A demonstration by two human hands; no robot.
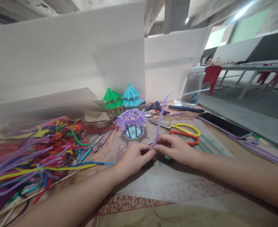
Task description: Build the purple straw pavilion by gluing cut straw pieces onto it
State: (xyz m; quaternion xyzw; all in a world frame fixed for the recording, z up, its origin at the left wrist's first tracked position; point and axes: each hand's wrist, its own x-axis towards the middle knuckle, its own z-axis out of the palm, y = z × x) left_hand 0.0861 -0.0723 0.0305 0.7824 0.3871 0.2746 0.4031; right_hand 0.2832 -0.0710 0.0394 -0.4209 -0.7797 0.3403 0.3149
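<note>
Both hands meet above the plastic sheet at the middle of the table. A purple pipe cleaner [161, 119] stands up from between their fingertips, its top end bent over. My left hand [137, 156] pinches at its lower end, and my right hand [173, 147] pinches it from the other side. Just beyond them sits a small pavilion model [132, 123] with a purple pipe cleaner roof and an octagonal base. Scissors [186, 130] with yellow and red handles lie behind my right hand.
Left lies a heap of coloured pipe cleaners [35, 151]. Green [111, 97] and blue [131, 96] pagoda roofs stand at the back, near a glue gun [156, 107]. To the right are a phone [224, 124], a blue pen-like tool [186, 109] and a water bottle [193, 86].
</note>
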